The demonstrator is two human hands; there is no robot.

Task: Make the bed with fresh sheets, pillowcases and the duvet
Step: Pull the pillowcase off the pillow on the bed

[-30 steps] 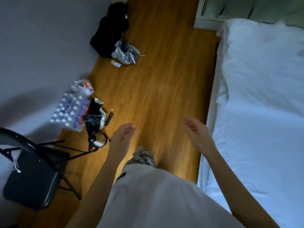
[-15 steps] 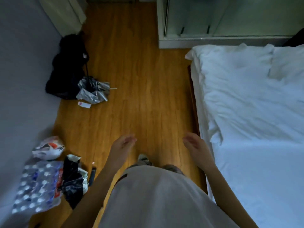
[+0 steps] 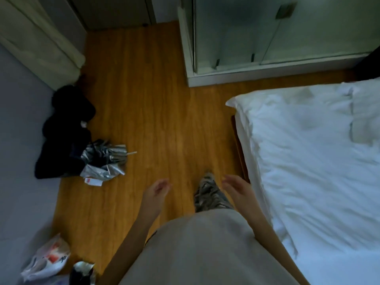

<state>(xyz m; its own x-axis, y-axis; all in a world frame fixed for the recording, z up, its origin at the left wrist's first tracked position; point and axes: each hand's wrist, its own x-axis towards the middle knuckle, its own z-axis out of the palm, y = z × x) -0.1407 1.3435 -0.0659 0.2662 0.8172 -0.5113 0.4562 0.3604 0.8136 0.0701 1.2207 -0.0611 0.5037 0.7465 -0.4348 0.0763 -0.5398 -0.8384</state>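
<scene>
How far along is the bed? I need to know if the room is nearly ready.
Done, it seems: a white sheet covers the mattress, and two cased pillows lie at the head. In hand: nothing; the left hand and right hand hang open above the floor beside the bed. Left: the rumpled white duvet needs smoothing, as far as I can tell.

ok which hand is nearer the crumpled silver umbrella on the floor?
Left. The left hand hangs open over the floor just right of the silver umbrella. The right hand is farther right, beside the bed edge.
</scene>
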